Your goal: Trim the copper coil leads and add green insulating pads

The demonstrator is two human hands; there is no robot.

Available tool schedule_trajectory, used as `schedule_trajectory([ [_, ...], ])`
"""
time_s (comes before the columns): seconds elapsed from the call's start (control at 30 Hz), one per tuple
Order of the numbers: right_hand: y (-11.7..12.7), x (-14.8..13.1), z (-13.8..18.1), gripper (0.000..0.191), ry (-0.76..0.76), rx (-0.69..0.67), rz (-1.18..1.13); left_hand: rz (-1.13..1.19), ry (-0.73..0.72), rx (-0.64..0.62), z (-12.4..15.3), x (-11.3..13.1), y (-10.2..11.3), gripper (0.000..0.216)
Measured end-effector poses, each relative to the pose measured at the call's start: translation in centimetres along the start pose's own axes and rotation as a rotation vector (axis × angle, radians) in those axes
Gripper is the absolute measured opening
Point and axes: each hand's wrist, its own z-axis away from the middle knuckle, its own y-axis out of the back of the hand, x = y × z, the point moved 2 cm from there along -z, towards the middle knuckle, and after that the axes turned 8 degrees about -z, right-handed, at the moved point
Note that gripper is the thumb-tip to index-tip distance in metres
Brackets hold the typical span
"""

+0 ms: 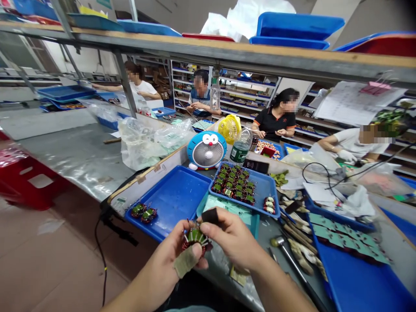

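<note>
My left hand [169, 264] is closed around a small green wound coil with copper wire [195, 237], its thumb wrapped in tape. My right hand [232, 238] pinches the same coil from the right, and a dark sleeve covers one fingertip [210, 215]. Both hands meet just in front of the table edge. Beyond them lies a blue tray [177, 197] with two finished coils [143, 212] at its near left corner. A second blue tray [264, 186] holds several green coils [234, 183] in rows.
A blue cartoon desk fan [206, 150], a yellow fan [229, 128] and a water bottle [241, 146] stand behind the trays. Tools and green boards [347, 238] lie on the right. Plastic bags [146, 141] sit left. Several people work at benches beyond. A red stool [29, 177] stands left.
</note>
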Motion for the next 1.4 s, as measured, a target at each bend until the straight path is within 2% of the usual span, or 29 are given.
schedule_trajectory([
  [0.1,-0.2,-1.6,0.2,0.021,0.117,-0.049,0.245,-0.04,-0.031,0.01,0.1,-0.3,-0.6,0.048],
  [0.23,-0.3,-1.8,1.1,0.021,0.246,-0.001,0.475,-0.017,-0.005,0.079,0.0,-0.5,-1.3,0.05],
  [0.5,0.6,-0.9,1.6,0.027,0.154,0.021,0.428,0.16,-0.045,0.04,-0.6,-1.7,-1.9,0.04],
  [0.67,0.5,-0.9,2.2,0.023,0.234,0.092,0.461,0.207,-0.026,0.07,-0.8,-1.3,-2.2,0.038],
  [0.83,0.4,-1.1,2.6,0.021,0.297,0.091,0.479,0.228,-0.017,0.098,-0.8,-0.9,-2.7,0.038],
  [0.93,0.8,-1.4,2.7,0.021,0.26,0.044,0.426,0.095,-0.029,0.08,-0.5,-0.7,-2.3,0.042],
  [1.1,1.6,-2.9,2.7,0.019,0.146,-0.074,0.354,-0.319,-0.068,-0.044,0.0,0.2,-1.3,0.044],
  [1.2,1.7,-3.8,2.4,0.024,0.17,-0.097,0.512,-0.486,-0.093,-0.06,-0.1,0.7,-1.2,0.044],
  [1.4,0.9,-4.6,2.2,0.03,0.306,-0.191,0.764,-0.516,-0.127,-0.09,0.0,1.3,-1.5,0.044],
])
